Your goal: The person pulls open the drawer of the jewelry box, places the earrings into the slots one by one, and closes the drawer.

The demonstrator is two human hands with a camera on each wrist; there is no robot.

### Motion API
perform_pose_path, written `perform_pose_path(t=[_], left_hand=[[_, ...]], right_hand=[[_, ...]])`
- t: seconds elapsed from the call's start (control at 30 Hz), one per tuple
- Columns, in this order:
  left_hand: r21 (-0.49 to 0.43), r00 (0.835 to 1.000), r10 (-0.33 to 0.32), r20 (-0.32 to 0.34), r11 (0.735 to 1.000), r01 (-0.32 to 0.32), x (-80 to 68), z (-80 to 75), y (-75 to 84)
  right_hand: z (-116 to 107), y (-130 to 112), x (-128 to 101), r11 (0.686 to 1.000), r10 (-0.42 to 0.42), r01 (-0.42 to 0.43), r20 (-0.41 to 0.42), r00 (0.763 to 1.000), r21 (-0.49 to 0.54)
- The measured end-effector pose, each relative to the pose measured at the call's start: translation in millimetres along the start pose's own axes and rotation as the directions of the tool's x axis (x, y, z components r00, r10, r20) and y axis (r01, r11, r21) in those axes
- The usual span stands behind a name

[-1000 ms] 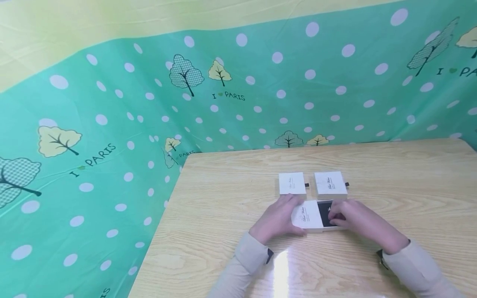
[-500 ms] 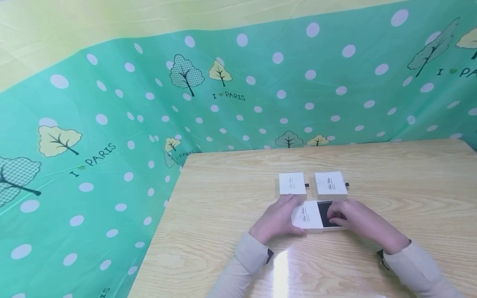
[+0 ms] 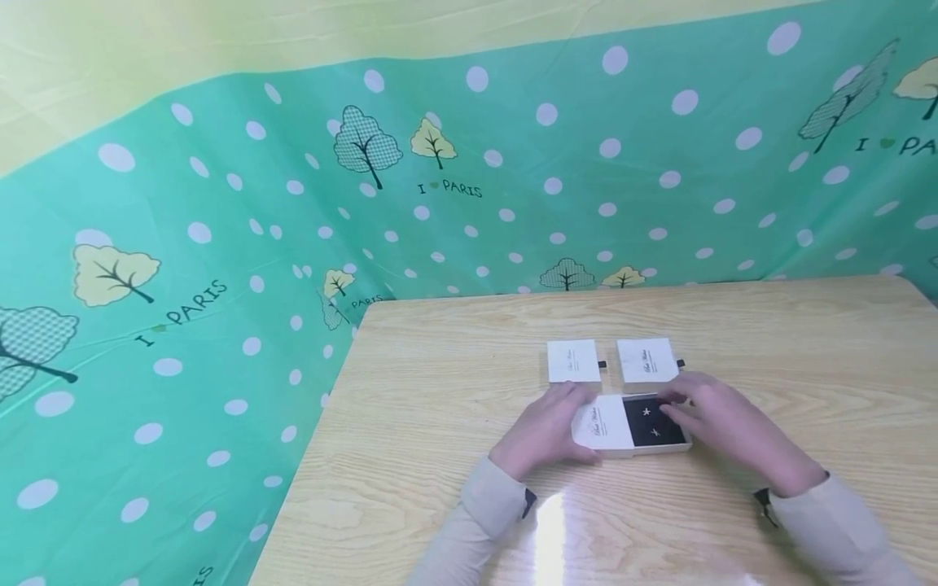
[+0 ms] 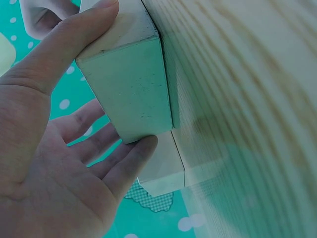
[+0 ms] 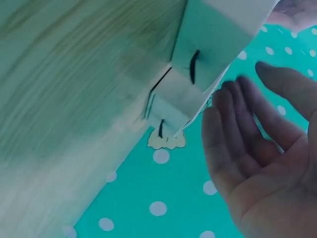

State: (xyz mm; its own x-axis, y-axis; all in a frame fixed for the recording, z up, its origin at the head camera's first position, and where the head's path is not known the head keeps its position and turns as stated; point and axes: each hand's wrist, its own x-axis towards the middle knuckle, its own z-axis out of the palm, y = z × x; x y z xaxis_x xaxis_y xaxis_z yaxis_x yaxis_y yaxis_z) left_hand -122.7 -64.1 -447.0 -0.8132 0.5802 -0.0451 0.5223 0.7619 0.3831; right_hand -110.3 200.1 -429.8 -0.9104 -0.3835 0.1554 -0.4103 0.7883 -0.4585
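A person sits at a pale wooden tabletop (image 3: pixel 454 391), both sleeved arms reaching in from the near edge. Toward the middle of the tabletop lies a small white drawer box (image 3: pixel 604 425), its black-lined tray (image 3: pixel 654 422) slid out to the right (two tiny pale, star-like items rest on the lining).

The left hand (image 3: pixel 545 431) holds the box's white sleeve, thumb on one side and fingers on the other, so that its grip is closed around the sleeve; the left wrist view shows the thumb (image 4: pixel 74 44) pressed flat along the sleeve's edge.

The right hand (image 3: pixel 721 423) hovers just over the tray's right end with fingers straight and relaxed, gripping nothing; the right wrist view shows its open palm apart from the box.

Just behind, toward the far edge, two closed white boxes (image 3: pixel 574 361) (image 3: pixel 646 360) lie side by side, each with a small black pull tab on its right. A green dotted cloth (image 3: pixel 220 244) printed with trees covers the wall beyond.
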Motion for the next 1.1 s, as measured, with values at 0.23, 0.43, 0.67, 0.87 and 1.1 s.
perform_pose_path(t=[0.23, 0.43, 0.67, 0.87, 1.1], left_hand=[[0.001, 1.000, 0.003, -0.004, 1.000, -0.003, -0.4, -0.2, 0.0], [0.004, 1.000, 0.001, 0.001, 1.000, -0.001, 0.0, -0.4, 0.0], [0.000, 1.000, -0.003, 0.007, 1.000, 0.003, 0.3, 0.0, -0.5], [0.001, 1.000, -0.006, 0.004, 1.000, 0.006, 0.2, 0.7, -0.8], [0.002, 1.000, 0.004, -0.001, 1.000, -0.004, -0.1, 0.4, -1.0]], right_hand=[[-1.0, 12.1, -3.1, 0.996, 0.084, -0.083, -0.016, 0.996, 0.029], [1.3, 18.4, -5.1, 0.996, 0.077, -0.077, -0.003, 0.997, 0.046], [6.5, 25.8, -7.2, 0.994, 0.081, -0.086, 0.084, 0.993, 0.060], [8.3, 29.6, -6.5, 0.990, 0.098, -0.110, 0.139, 0.985, 0.084], [5.3, 34.1, -5.9, 0.985, 0.065, -0.095, 0.205, 0.977, 0.143]])
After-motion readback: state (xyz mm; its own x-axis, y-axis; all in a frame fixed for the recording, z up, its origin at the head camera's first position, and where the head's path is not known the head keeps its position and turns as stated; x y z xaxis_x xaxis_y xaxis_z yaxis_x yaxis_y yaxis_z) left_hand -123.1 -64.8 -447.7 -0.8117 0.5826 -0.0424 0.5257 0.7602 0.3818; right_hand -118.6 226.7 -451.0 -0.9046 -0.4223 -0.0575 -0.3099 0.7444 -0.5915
